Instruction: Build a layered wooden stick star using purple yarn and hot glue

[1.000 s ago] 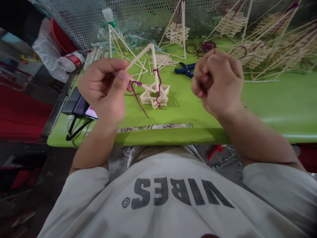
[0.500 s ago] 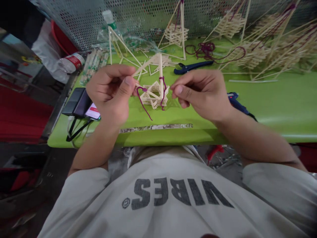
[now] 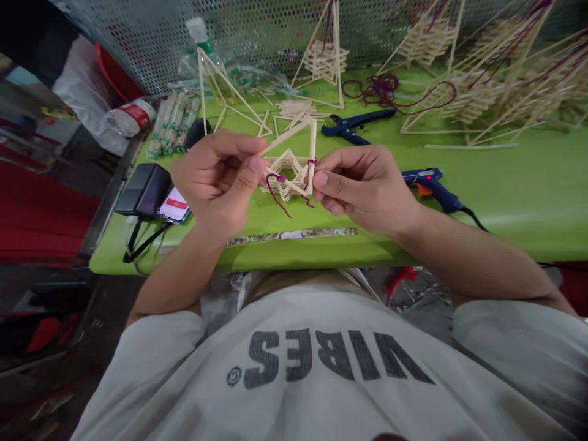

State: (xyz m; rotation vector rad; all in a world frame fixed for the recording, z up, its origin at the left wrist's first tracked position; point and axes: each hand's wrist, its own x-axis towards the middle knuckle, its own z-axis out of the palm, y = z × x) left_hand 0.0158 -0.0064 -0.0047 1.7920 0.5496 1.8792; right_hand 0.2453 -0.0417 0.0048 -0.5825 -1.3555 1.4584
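Green tabletop (image 3: 505,199) was backed by a perforated metal panel (image 3: 151,46). Left hand (image 3: 219,184) had thumb and forefinger pinched on the left of a wooden-stick triangle (image 3: 313,138), over a star-shaped stick stack (image 3: 287,162). Right hand (image 3: 370,188) fingertips met its right side near purple yarn (image 3: 312,162); couldn't tell if gripping.

Dim, muted light; pale sheen on the green tabletop (image 3: 519,193) at right; phone screen (image 3: 174,206) glowing; lower-left floor (image 3: 105,355) murky; wide-angle stretching toward the edges.
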